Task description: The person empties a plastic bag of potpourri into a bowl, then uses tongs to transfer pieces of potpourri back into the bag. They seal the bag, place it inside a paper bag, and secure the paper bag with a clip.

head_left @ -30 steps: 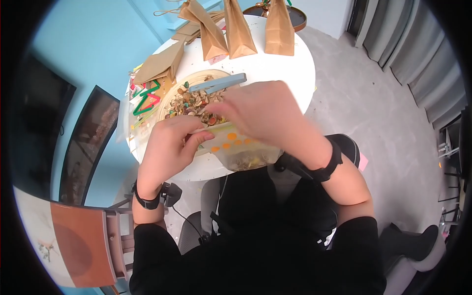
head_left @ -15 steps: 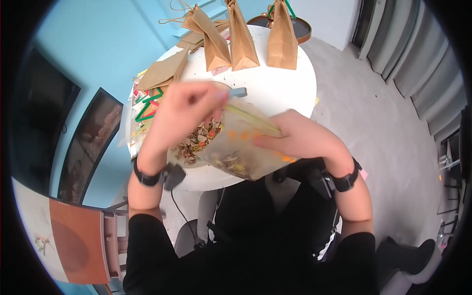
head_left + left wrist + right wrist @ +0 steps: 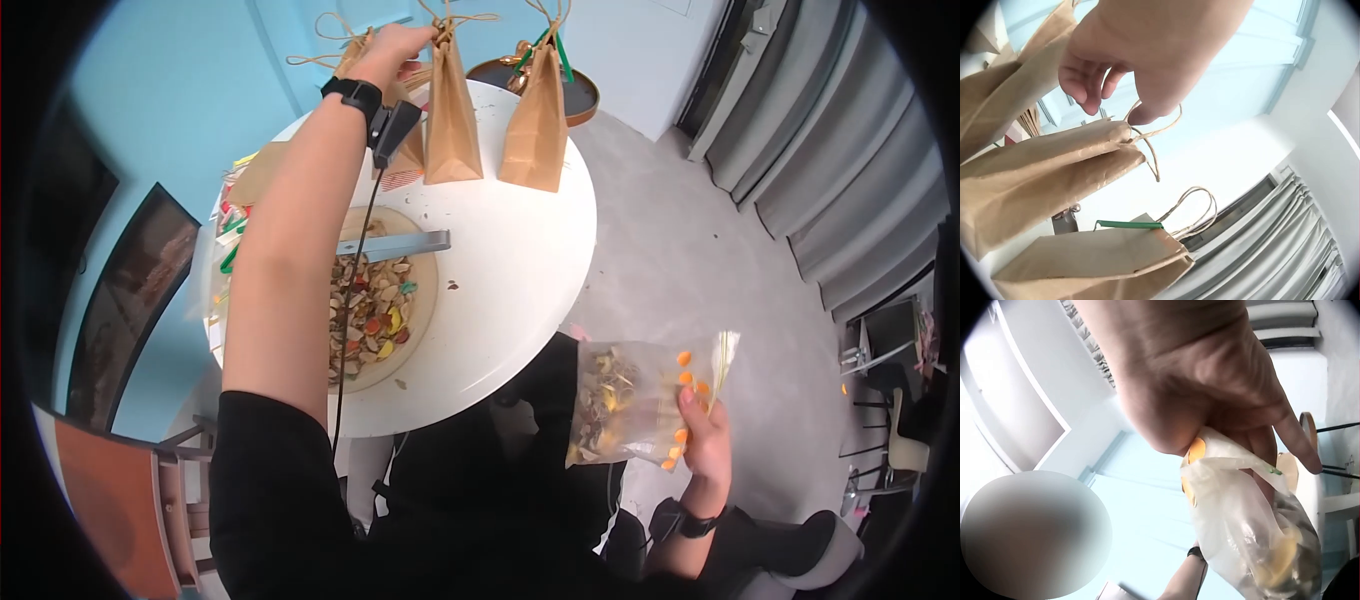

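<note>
My right hand [image 3: 708,440] grips a frosted zip bag [image 3: 640,390] with orange dots near its top, out past the table's right front edge. Dried petals and yellow bits show inside the bag. My left hand [image 3: 395,50] reaches across to the tops of the paper bags at the back. In the left wrist view its thumb lies right at the twisted handle [image 3: 1150,132] of the middle paper bag [image 3: 1054,169], while the other fingers hang loosely curled, apart from the thumb. A left paper bag [image 3: 408,150] is partly hidden behind that wrist.
A third paper bag [image 3: 535,130] stands at the right on the white round table [image 3: 510,260]. The shallow round tray [image 3: 428,300] holds dried flower pieces, with blue-grey tongs [image 3: 400,245] lying across it. Behind stands a dark round side table [image 3: 580,100].
Both hands were at the zip bag over the tray. The left has let go and moved up to the paper bags; the right has carried the zip bag right, off the table.
</note>
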Motion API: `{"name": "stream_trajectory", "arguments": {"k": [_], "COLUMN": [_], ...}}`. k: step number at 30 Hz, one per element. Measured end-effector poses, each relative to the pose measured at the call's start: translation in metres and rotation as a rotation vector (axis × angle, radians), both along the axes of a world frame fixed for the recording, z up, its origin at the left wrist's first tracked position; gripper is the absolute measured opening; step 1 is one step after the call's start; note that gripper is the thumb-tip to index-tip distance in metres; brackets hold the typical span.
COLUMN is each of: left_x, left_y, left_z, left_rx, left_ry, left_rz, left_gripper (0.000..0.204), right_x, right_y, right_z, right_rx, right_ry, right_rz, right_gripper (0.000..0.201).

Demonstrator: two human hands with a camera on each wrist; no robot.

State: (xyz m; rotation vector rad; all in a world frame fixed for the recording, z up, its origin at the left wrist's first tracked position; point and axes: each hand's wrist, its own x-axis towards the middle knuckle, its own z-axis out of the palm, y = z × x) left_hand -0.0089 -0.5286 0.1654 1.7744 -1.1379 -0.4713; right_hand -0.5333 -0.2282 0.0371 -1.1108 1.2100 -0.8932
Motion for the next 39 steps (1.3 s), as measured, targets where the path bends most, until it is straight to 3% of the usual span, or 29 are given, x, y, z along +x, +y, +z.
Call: {"name": "stream_trajectory", "arguments": {"k": [2, 7, 10, 15, 18, 19, 21, 23, 27, 30, 31, 32, 34, 35, 37, 39], "left_x": [0.003, 0.001, -0.003, -0.028, -0.031, -0.076, -0.146, -0.168, -0.209, -0.238, -0.247, -0.255, -0.241, -0.236, -0.235, -0.226], "left_y": [-0.008, -0.007, 0.005, 0.086, 0.144, 0.194, 0.239, 0.249, 0.236, 0.187, 0.171, 0.165, 0.151, 0.147, 0.174, 0.173], "left_z": [-0.005, -0.006, 0.003, 0.074, 0.119, 0.133, 0.149, 0.151, 0.107, 0.031, 0.000, -0.027, -0.084, -0.098, -0.082, -0.097], "left_rx": [0.036, 0.421, 0.354, -0.090, -0.390, -0.475, -0.627, -0.718, -0.557, -0.342, -0.335, -0.183, -0.716, -0.501, -0.071, -0.152], "left_ry": [-0.035, -0.068, -0.116, -0.384, -0.434, -0.433, -0.389, -0.317, -0.306, -0.411, -0.486, -0.529, -0.696, -0.549, -0.282, -0.391], "left_rz": [-0.058, -0.067, -0.097, -0.013, -0.009, -0.125, -0.332, -0.490, -0.838, -1.034, -1.038, -0.836, -0.734, -0.778, -0.815, -0.862], "left_gripper": [0.034, 0.030, 0.024, 0.019, 0.031, 0.037, 0.043, 0.038, 0.034, 0.033, 0.033, 0.038, 0.041, 0.038, 0.031, 0.033], "right_x": [-0.014, -0.032, -0.040, -0.046, -0.045, -0.046, -0.046, -0.045, -0.058, -0.055, -0.062, -0.066, -0.063, -0.069, -0.074, -0.063], "right_y": [0.010, 0.027, 0.030, 0.037, 0.039, 0.040, 0.045, 0.047, 0.063, 0.068, 0.067, 0.065, 0.062, 0.063, 0.061, 0.051], "right_z": [-0.015, -0.035, -0.045, -0.053, -0.055, -0.055, -0.056, -0.055, -0.048, -0.058, -0.067, -0.071, -0.071, -0.075, -0.069, -0.048], "right_rx": [0.034, 0.054, 0.018, -0.029, -0.037, -0.035, -0.052, -0.094, -0.140, -0.150, -0.155, -0.166, -0.207, -0.216, -0.299, -0.450], "right_ry": [-0.012, -0.014, -0.063, -0.147, -0.216, -0.228, -0.243, -0.246, -0.293, -0.272, -0.245, -0.217, -0.153, -0.137, -0.120, -0.135], "right_rz": [-0.077, -0.227, -0.286, -0.351, -0.371, -0.367, -0.381, -0.408, -0.488, -0.609, -0.638, -0.666, -0.732, -0.747, -0.775, -0.803], "right_gripper": [0.039, 0.041, 0.043, 0.042, 0.040, 0.040, 0.040, 0.040, 0.043, 0.045, 0.046, 0.047, 0.047, 0.047, 0.047, 0.046]}}
